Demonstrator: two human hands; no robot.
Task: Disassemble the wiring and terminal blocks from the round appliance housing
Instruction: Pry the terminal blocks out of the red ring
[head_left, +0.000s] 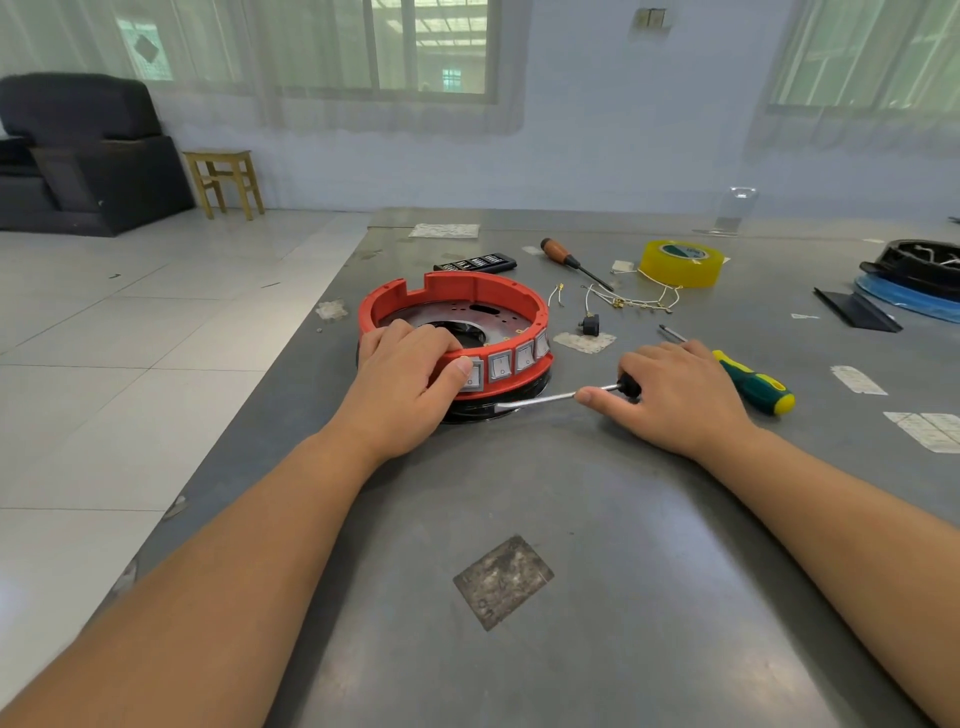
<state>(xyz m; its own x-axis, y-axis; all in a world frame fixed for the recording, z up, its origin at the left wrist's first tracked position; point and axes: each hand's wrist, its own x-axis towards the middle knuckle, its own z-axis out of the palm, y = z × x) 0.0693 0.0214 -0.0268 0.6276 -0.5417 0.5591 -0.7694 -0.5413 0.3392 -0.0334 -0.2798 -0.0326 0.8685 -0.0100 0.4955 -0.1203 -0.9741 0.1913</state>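
The round red housing (493, 291) sits on the grey metal table (571, 519), on a black base, with a row of grey rocker switches (511, 361) on its near wall. My left hand (410, 384) grips the near rim, thumb on the leftmost switch. My right hand (675, 395) holds a screwdriver (550, 397) by its black handle; the metal shaft points left, its tip at the seam under the red ring. Loose white wires with brass terminals (628, 301) lie behind, beside a small black part (590, 325).
A green-yellow screwdriver (753, 382) lies right of my right hand. A wooden-handled screwdriver (571, 260), yellow tape roll (680, 262), black bit case (475, 262) and a black and blue housing (914, 280) stand farther back. The table's left edge drops to tiled floor.
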